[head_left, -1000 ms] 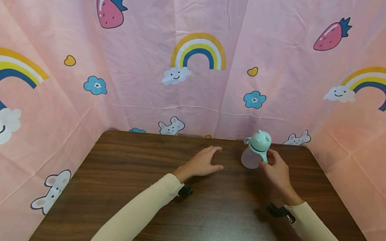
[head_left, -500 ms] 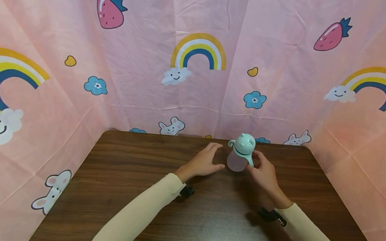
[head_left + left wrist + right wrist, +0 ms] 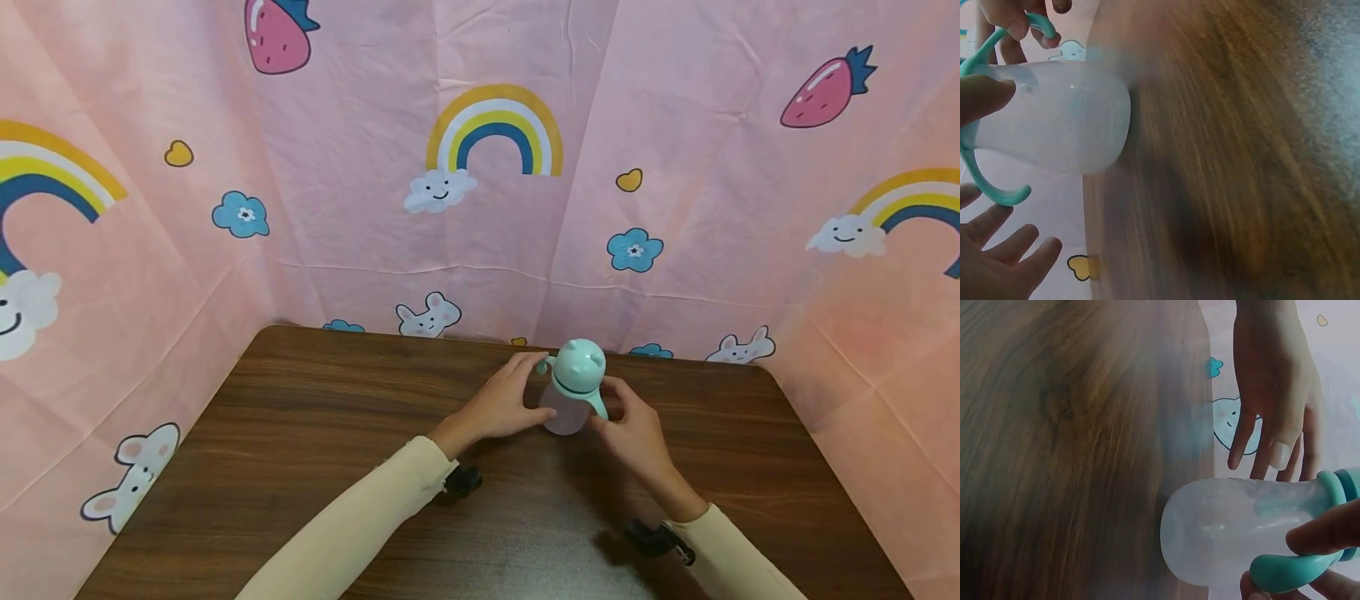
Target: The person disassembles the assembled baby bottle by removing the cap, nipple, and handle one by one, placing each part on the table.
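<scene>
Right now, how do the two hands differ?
Right hand pinches one handle; left hand has fingers extended by the other handle, contact unclear. Right thumb lies against its handle; left thumb overlaps the bottle in the left wrist view. Both flank the bottle, with cream sleeves.

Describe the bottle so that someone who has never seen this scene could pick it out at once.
Look to the far edge of the dark wooden table, in front of the pink printed cloth. There, between the person's left hand and right hand, is a translucent bottle with a mint-green lid and handles. That rounded, knobbed lid sets it apart from the flat drawings behind it.
</scene>
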Tool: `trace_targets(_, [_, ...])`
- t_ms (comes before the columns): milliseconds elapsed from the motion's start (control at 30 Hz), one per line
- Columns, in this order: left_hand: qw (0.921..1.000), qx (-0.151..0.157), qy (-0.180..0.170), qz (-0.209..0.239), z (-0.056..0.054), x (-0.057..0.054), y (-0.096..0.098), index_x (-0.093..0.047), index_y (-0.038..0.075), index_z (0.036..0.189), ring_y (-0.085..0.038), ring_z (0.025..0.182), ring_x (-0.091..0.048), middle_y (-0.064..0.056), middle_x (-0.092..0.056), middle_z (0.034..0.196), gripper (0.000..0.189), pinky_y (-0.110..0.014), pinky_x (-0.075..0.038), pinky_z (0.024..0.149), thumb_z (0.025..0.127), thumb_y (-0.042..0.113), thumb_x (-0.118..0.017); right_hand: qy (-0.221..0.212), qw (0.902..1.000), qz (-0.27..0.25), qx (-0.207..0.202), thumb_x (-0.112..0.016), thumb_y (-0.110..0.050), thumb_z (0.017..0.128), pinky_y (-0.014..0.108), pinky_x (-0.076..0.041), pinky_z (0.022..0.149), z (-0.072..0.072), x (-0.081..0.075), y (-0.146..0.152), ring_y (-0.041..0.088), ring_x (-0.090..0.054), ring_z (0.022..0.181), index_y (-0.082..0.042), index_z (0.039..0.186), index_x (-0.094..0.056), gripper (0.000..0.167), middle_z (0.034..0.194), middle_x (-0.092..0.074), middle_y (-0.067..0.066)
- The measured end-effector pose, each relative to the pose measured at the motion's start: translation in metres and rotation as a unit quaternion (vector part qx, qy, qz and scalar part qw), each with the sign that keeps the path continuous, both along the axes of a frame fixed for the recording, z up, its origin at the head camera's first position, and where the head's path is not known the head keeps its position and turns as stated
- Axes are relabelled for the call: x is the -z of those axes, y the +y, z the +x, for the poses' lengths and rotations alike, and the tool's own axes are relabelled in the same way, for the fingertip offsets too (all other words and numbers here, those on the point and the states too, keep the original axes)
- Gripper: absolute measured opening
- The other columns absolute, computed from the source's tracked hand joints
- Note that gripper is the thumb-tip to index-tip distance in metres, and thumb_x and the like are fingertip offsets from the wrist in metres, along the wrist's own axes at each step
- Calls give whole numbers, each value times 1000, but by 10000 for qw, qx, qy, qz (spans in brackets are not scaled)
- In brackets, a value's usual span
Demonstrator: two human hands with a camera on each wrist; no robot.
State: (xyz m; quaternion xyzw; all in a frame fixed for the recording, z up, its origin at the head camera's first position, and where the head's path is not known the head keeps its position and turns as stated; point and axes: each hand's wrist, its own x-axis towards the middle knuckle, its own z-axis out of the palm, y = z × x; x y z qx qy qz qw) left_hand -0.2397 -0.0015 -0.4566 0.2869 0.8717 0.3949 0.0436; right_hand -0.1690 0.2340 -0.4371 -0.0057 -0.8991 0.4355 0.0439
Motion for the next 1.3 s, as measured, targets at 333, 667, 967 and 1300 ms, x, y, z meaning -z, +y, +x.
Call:
trace_targets(333, [9989, -259, 14, 382, 8, 6, -15, -43, 12, 167, -32, 144, -54, -10, -44, 166, 83, -55, -48, 116, 98, 31, -85, 64, 9998, -141, -126, -74, -7, 98, 56, -62, 90, -4, 2, -9, 41, -73, 118, -9, 150, -63, 54, 145, -68, 20])
trace_targets(667, [9945, -470, -160, 922, 21, 6, -30, -44, 7, 164, -31, 136, -57, -13, -50, 155, 78, -46, -54, 110, 100, 26, -83, -77, 9996, -210, -180, -71, -10, 100, 61, -58, 96, -13, 4, -16, 42, -70, 125, -8, 147, -67, 47, 144, -69, 20])
trace_targets(967, [9924, -655, -135, 1035, 25, 6, -44, -47, 5, 162, -31, 127, -61, -10, -57, 137, 75, -50, -54, 108, 100, 24, -84, -122, 9974, -666, -232, -66, -7, 99, 55, -56, 97, -20, 7, -25, 39, -69, 123, -6, 142, -70, 43, 138, -71, 18])
trace_targets(1300, [9903, -745, 29, 1172, 23, 9, -53, -72, 7, 136, -23, 115, -67, -6, -63, 124, 32, -41, -61, 97, 104, 13, -76, -411, 9874, -1511, -205, -62, -3, 98, 43, -64, 85, -24, 10, -38, 29, -73, 99, 0, 138, -72, 41, 122, -73, 17])
